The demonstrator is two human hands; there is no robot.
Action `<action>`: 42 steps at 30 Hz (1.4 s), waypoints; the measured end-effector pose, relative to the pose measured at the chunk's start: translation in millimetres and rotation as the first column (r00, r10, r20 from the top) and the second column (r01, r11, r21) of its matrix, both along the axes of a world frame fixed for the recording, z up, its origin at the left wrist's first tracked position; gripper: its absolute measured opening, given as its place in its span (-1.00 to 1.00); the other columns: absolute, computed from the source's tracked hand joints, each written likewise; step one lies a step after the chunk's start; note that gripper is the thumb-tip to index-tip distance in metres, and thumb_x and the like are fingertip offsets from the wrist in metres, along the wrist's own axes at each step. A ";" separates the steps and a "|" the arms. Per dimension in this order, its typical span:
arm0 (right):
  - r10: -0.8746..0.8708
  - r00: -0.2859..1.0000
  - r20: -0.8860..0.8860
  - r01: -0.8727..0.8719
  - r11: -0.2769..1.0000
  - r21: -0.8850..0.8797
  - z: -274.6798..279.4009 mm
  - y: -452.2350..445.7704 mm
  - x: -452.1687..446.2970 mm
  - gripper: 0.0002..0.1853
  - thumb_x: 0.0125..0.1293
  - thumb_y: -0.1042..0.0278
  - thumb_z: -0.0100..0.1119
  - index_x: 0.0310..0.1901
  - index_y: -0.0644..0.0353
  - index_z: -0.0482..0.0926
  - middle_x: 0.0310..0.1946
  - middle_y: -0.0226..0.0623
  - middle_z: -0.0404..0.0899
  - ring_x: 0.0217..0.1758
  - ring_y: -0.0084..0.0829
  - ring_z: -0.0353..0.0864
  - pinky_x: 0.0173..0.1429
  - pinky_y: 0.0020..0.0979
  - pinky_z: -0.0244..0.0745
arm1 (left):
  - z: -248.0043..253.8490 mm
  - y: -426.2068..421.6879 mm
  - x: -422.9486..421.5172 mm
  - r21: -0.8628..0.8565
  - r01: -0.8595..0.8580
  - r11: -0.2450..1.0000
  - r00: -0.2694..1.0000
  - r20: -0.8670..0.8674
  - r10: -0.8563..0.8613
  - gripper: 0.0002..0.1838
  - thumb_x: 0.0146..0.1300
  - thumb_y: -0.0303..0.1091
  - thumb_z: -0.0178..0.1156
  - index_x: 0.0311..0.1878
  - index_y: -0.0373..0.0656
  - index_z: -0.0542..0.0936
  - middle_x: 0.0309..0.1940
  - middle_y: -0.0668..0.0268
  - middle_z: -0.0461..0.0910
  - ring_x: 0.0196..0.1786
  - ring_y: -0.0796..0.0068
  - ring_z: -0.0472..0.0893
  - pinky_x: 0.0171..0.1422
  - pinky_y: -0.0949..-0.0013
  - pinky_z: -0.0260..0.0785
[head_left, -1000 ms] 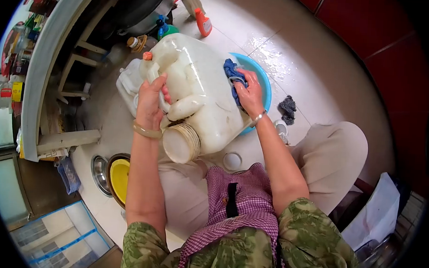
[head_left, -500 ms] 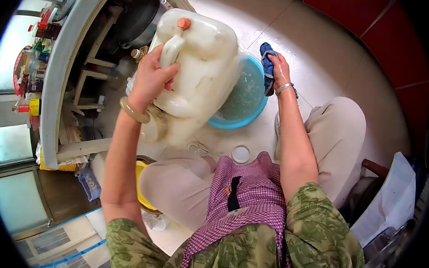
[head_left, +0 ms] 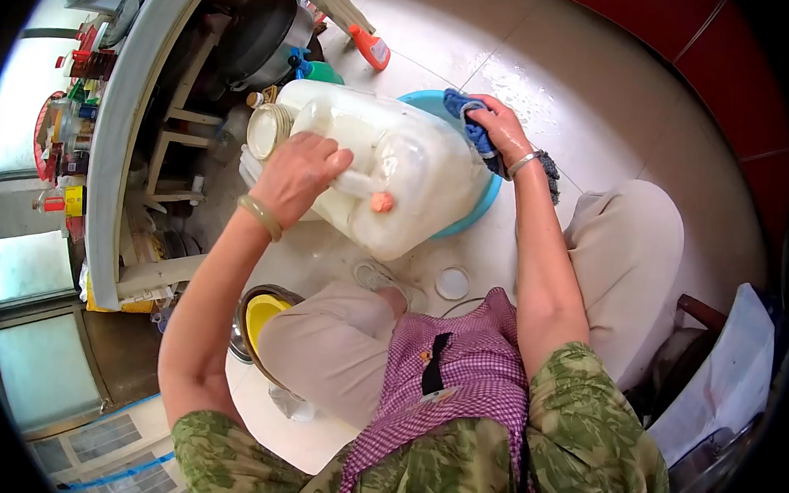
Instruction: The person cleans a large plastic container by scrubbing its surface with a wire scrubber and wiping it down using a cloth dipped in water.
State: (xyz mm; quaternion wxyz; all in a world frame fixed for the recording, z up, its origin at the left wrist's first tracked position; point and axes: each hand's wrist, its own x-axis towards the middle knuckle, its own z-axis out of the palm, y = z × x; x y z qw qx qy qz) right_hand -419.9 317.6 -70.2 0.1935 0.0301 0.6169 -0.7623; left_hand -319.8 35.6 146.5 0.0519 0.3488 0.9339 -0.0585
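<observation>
A large whitish plastic jug (head_left: pixel 438 177) lies tilted over the light blue basin (head_left: pixel 423 97), hiding most of it. My left hand (head_left: pixel 295 179) is closed round the jug's handle. A small orange cap (head_left: pixel 381 202) sits on the jug close to that handle, and a wide ribbed mouth (head_left: pixel 268 131) shows at its left end. In my right hand (head_left: pixel 505 132) I grip a bunched, wet-looking blue cloth (head_left: pixel 470 130) at the jug's right end, above the basin; whether the cloth touches the jug I cannot tell.
A round white lid (head_left: pixel 451 282) lies on the tiled floor before my knees. Behind the jug are an orange-red bottle (head_left: pixel 370 48) and a dark pot (head_left: pixel 258 38). To the left stands a shelf frame (head_left: pixel 114 143). A yellow bowl (head_left: pixel 264 316) is beside my left leg.
The jug has turned and come lower, its orange cap swinging from the far side toward me. My left hand moved down with it. The cloth shifted slightly left, toward the jug.
</observation>
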 end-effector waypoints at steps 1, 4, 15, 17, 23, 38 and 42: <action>0.019 1.000 0.012 -0.019 0.999 0.028 3.0 -6.8 3.8 -0.66 0.27 0.28 0.26 0.06 0.18 0.66 -0.22 -0.43 0.63 -0.19 -0.58 0.56 -0.04 -0.50 0.52 | -6.2 -9.8 3.5 0.024 0.018 1.000 0.999 -0.048 -0.017 -0.58 -0.07 -0.57 0.27 -0.10 -0.13 0.42 -0.25 0.15 0.50 -0.07 0.03 0.55 0.17 0.07 0.39; 0.113 0.993 0.038 -0.115 0.992 0.054 17.6 -17.5 17.6 -0.61 0.27 0.27 0.25 0.12 0.16 0.64 -0.16 -0.41 0.63 -0.15 -0.56 0.58 0.01 -0.50 0.51 | -20.0 -18.1 28.4 0.126 -0.073 0.989 0.954 -0.279 0.106 -0.53 -0.03 -0.61 0.24 0.01 -0.14 0.42 -0.16 0.10 0.50 -0.01 0.01 0.52 0.28 0.08 0.34; 0.216 0.784 -0.582 -0.024 0.947 0.319 32.6 -54.6 29.6 -0.62 0.25 0.20 0.24 0.10 0.06 0.66 0.04 -0.19 0.60 0.13 -0.12 0.57 0.24 -0.28 0.47 | -68.2 -17.9 57.4 0.209 -0.521 -0.828 0.358 0.934 0.010 -0.76 0.45 -0.33 0.17 0.04 -0.25 0.47 -0.26 0.27 0.55 -0.23 0.39 0.58 0.02 0.26 0.54; 0.238 0.644 -0.727 0.017 0.946 0.325 81.2 -68.3 43.4 -0.62 0.22 0.24 0.21 0.09 0.03 0.66 0.07 -0.20 0.59 0.15 -0.11 0.56 0.25 -0.20 0.47 | -84.0 -22.8 53.6 0.184 -0.545 -0.818 0.332 0.943 -0.008 -0.83 0.40 -0.36 0.21 -0.09 -0.22 0.48 -0.41 0.34 0.49 -0.37 0.46 0.53 -0.17 0.29 0.52; 0.412 0.762 -0.499 -0.110 0.842 0.528 54.9 -102.1 1.8 -0.60 0.24 0.30 0.16 0.14 0.07 0.63 0.15 -0.15 0.53 0.20 -0.10 0.52 0.31 -0.23 0.41 | -80.9 -19.2 55.9 0.256 -0.558 -0.789 0.359 0.932 0.049 -0.88 0.32 -0.40 0.25 -0.28 -0.11 0.47 -0.55 0.44 0.42 -0.54 0.61 0.44 -0.41 0.44 0.41; -0.032 0.952 -0.304 0.219 0.766 0.604 -110.5 -90.8 -44.2 -0.58 0.31 0.20 0.19 0.19 0.06 0.61 0.02 0.03 0.57 0.15 0.01 0.55 0.29 -0.18 0.43 | -50.1 -49.6 59.9 0.365 -0.753 -0.548 0.336 0.929 0.156 -0.80 0.35 -0.46 0.15 0.00 -0.13 0.41 -0.59 0.45 0.35 -0.69 0.64 0.33 -0.60 0.51 0.27; -0.012 0.995 -0.097 0.081 0.655 0.751 -183.7 -70.9 -34.4 -0.56 0.34 0.10 0.17 0.20 0.05 0.60 0.13 0.06 0.53 0.20 0.06 0.52 0.33 -0.13 0.41 | -34.6 -51.4 68.2 0.336 -0.723 -0.603 0.282 0.941 0.186 -0.80 0.34 -0.48 0.15 -0.03 -0.16 0.38 -0.62 0.41 0.38 -0.76 0.60 0.31 -0.67 0.46 0.25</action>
